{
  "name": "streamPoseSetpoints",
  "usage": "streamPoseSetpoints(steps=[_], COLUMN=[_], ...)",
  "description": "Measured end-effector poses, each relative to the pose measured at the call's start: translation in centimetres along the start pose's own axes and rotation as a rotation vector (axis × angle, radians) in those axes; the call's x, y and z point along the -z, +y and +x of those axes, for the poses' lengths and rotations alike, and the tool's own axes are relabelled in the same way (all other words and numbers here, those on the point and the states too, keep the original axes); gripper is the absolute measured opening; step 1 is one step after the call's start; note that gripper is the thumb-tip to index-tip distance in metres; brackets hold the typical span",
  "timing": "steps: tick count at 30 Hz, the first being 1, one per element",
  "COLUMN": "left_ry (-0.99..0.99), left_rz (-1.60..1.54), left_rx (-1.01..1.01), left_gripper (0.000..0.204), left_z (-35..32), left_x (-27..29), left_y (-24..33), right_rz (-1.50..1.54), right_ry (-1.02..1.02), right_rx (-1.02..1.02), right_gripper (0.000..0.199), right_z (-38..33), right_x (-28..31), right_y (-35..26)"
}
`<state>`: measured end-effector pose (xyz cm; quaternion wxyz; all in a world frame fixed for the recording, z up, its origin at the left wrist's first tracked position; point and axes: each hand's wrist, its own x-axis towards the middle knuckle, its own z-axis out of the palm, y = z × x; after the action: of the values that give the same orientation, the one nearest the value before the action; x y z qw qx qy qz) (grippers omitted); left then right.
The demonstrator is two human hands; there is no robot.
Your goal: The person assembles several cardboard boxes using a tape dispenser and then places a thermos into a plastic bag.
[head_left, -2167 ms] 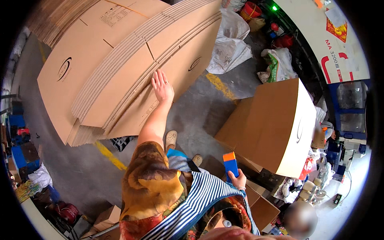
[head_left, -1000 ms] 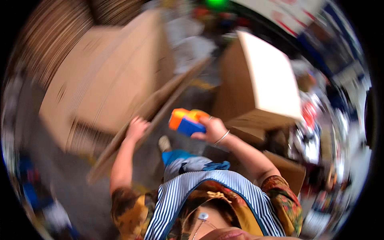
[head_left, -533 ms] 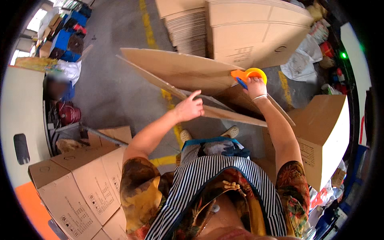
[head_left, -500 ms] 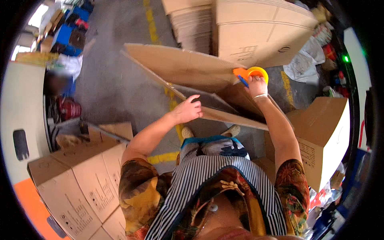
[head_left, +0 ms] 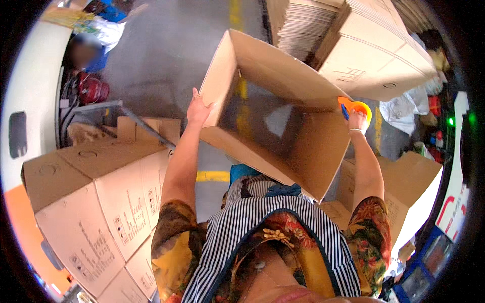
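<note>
A brown cardboard box [head_left: 283, 65] is held out in front of me, its four walls spread into a squared sleeve. Floor shows through its middle, so its bottom is unclosed. My left hand [head_left: 200, 109] grips the left wall, with the thumb lying along the edge; some of its fingers are hidden. In my right hand [head_left: 357, 121] is an orange tape dispenser [head_left: 345, 101] with a yellow roll and a blue part, close against the box's right corner. Whether that hand also presses on the cardboard is hidden.
Flattened cardboard [head_left: 374, 55] stands in thick stacks at the far right. Closed cartons [head_left: 101, 202] are piled at my left, beside a metal bar [head_left: 146, 126]. An open carton [head_left: 409, 182] stands at my right. White sacks [head_left: 404, 111] lie beyond it.
The folded cardboard has been opened into a box shape. My left hand moved left and away from me with its wall; my right hand shifted right and slightly nearer, still holding the tape dispenser.
</note>
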<state>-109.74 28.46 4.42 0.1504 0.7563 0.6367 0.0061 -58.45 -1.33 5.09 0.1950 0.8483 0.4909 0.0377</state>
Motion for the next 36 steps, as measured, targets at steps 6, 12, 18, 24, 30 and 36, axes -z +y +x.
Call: streamPoseSetpoints(steps=[6,12,18,24,30,36], left_ry=[-0.073,-0.124,-0.777,-0.720,-0.719,-0.380], left_rz=[-0.219,0.116,0.343,0.300,0.321,0.090], left_rx=[-0.492,-0.716,-0.547,-0.250,-0.138,-0.441], left_gripper=[0.048,0.054,0.098,0.093,0.075,0.045], left_z=[5.0,-0.6,-7.6,-9.3,-8.5,-14.5], left_x=[-3.8,-5.4,-14.3,-25.9,-24.1,-7.6], left_y=[-5.6,0.4,11.9,13.7,15.4,10.4], right_rz=[0.441,1.076,1.141,1.051,0.860,0.768], right_ry=[0.129,0.067,-0.252,-0.492,0.023,-0.573], right_rx=[-0.407,-0.673,-0.225,0.002,-0.241,0.241], right_gripper=[0.044,0.046,0.049,0.057,0.052,0.053], right_z=[-10.3,-25.6,-13.5,-4.3,2.1,-0.2], right_x=[6.6,-2.5,-10.7,-3.7,4.8,1.0], right_y=[3.9,-0.2,-13.9,-7.2,8.3,-1.9])
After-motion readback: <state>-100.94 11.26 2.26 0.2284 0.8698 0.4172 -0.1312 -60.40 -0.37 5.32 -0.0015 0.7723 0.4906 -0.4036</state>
